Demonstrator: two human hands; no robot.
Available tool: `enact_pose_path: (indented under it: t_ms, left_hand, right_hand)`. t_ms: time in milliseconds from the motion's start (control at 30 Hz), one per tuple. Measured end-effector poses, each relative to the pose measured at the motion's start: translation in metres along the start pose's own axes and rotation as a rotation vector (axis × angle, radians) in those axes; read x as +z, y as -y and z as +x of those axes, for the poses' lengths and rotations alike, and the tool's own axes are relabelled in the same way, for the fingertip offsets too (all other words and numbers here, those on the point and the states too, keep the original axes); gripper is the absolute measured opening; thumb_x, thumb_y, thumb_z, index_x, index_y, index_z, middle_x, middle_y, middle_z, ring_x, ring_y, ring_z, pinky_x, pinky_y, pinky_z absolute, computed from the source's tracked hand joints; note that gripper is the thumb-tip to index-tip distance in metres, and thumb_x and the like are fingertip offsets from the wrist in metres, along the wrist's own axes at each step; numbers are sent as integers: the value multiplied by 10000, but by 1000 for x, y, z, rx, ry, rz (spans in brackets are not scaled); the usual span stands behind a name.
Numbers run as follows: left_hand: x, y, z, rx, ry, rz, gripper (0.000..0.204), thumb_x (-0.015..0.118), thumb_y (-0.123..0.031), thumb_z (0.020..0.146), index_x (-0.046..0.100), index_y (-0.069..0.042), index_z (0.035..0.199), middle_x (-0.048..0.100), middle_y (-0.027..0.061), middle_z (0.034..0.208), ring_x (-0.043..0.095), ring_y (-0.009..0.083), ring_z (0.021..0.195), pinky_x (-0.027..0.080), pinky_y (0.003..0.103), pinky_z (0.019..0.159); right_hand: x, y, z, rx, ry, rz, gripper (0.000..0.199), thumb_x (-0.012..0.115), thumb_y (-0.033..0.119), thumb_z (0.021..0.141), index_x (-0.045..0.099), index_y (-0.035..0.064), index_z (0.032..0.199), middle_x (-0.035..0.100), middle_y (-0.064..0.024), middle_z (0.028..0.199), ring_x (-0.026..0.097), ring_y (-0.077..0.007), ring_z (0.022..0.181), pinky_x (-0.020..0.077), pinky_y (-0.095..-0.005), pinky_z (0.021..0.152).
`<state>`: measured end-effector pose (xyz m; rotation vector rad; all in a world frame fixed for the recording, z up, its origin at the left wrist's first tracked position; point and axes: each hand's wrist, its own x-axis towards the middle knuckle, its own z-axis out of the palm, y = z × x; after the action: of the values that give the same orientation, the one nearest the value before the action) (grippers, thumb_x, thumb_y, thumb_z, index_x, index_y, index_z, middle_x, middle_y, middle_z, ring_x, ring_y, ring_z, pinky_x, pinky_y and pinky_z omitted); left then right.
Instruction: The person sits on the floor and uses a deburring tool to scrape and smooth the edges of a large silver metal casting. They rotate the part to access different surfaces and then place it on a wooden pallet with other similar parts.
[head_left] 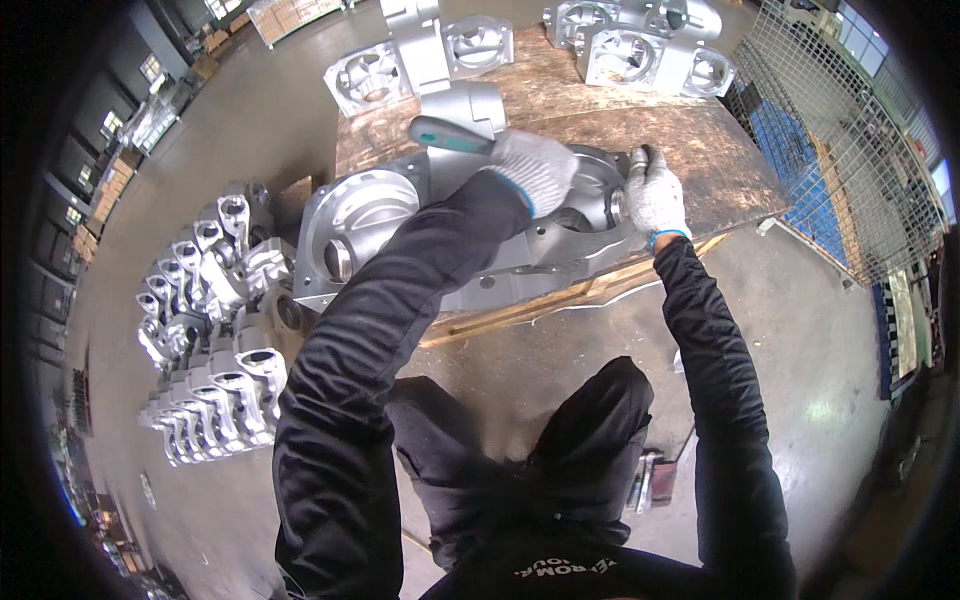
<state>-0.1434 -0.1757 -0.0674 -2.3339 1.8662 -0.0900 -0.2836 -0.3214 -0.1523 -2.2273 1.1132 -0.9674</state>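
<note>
A large silver-grey metal casting (485, 290) with wide round openings lies on a wooden-topped table in front of me. My left hand (537, 170), in a white knit glove, reaches across its middle. It is closed around a hand tool (450, 135) whose grey handle with a green inset sticks out to the left; the working end is hidden by the hand. At the casting's right end, my gloved right hand (656, 195) rests against the rim beside the round opening, fingers stretched away from me. Both forearms are in black sleeves.
More silver castings (415, 60) stand at the table's (740, 165) far left, and others (655, 55) far right. Rows of smaller castings (215, 390) sit on the floor at left. A wire mesh cage (810, 130) with blue contents adjoins the right side. Tools (655, 480) lie near my legs.
</note>
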Motion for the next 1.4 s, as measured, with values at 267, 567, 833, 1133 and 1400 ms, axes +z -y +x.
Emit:
enact_pose_path:
  t_ms: [267, 567, 833, 1133, 1400]
  left_hand:
    - [7, -15, 10, 55, -139, -136, 271, 648, -246, 880, 795, -56, 1005, 782, 161, 990, 769, 333, 941, 595, 521, 715]
    - [19, -6, 4, 377, -317, -78, 212, 680, -244, 843, 779, -126, 988, 750, 129, 883, 747, 318, 866, 590, 469, 761]
    - [11, 43, -11, 751, -378, -73, 302, 678, -73, 786, 755, -124, 1074, 733, 75, 1000, 685, 322, 957, 556, 447, 869]
    - [13, 32, 16, 726, -207, -88, 381, 633, -40, 727, 729, -137, 1083, 682, 66, 1000, 635, 314, 1029, 509, 431, 944]
    - [2, -16, 35, 410, -224, 137, 238, 608, -97, 841, 731, -143, 1040, 719, 72, 947, 705, 326, 955, 564, 475, 856]
  right_hand:
    - [-2, 2, -4, 45, -41, 37, 480, 420, 410, 1086, 629, 34, 1298, 712, -307, 1092, 673, -495, 1069, 524, -534, 920]
    - [-1, 4, 2, 55, -10, -28, 532, 407, 443, 1079, 613, 3, 1295, 701, -340, 1077, 663, -516, 1069, 522, -546, 918]
    - [-16, 4, -4, 7, -2, 0, 560, 390, 460, 1084, 588, -16, 1303, 717, -325, 1018, 688, -496, 1028, 538, -523, 910]
    - [-5, 9, -7, 66, 14, 59, 677, 413, 487, 1064, 538, -106, 1366, 702, -356, 1079, 672, -500, 1095, 526, -507, 988]
    - [-5, 8, -8, 78, 6, 99, 689, 426, 498, 1057, 530, -105, 1372, 688, -372, 1111, 662, -502, 1118, 518, -512, 1002]
